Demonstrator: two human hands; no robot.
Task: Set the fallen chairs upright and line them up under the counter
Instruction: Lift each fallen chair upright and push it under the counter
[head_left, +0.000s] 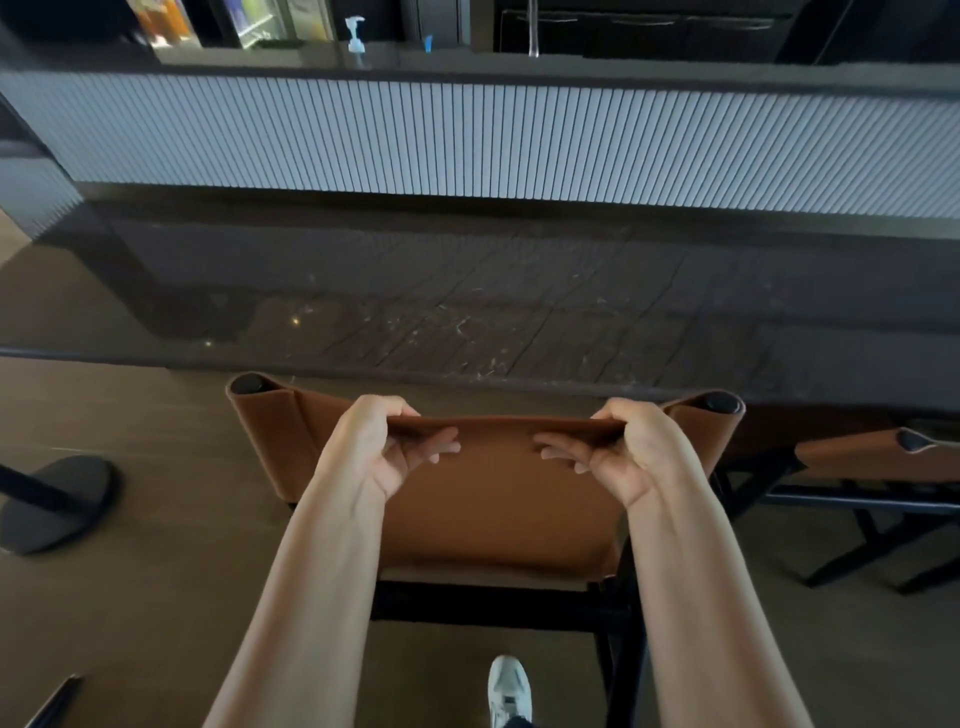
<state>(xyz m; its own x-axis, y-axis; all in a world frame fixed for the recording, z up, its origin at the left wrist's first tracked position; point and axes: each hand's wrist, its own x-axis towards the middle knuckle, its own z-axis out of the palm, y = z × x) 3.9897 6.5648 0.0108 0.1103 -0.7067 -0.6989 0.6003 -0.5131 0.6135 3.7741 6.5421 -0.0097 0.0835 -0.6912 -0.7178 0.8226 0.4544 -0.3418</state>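
We grip the chair (483, 499) w/ both hands: left hand (382, 447) and right hand (621, 449) each curled shut over the top edge of its brown backrest, fingers down the front. Chair stands upright at 6 o'clock, just short of the dark tabletop (519, 301). 2nd chair (883, 467) at 3 o'clock, partly under it.

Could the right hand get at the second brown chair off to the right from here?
Probably yes, once it lets go. The right hand grips the near chair; the second chair stands just beside it, with nothing between.
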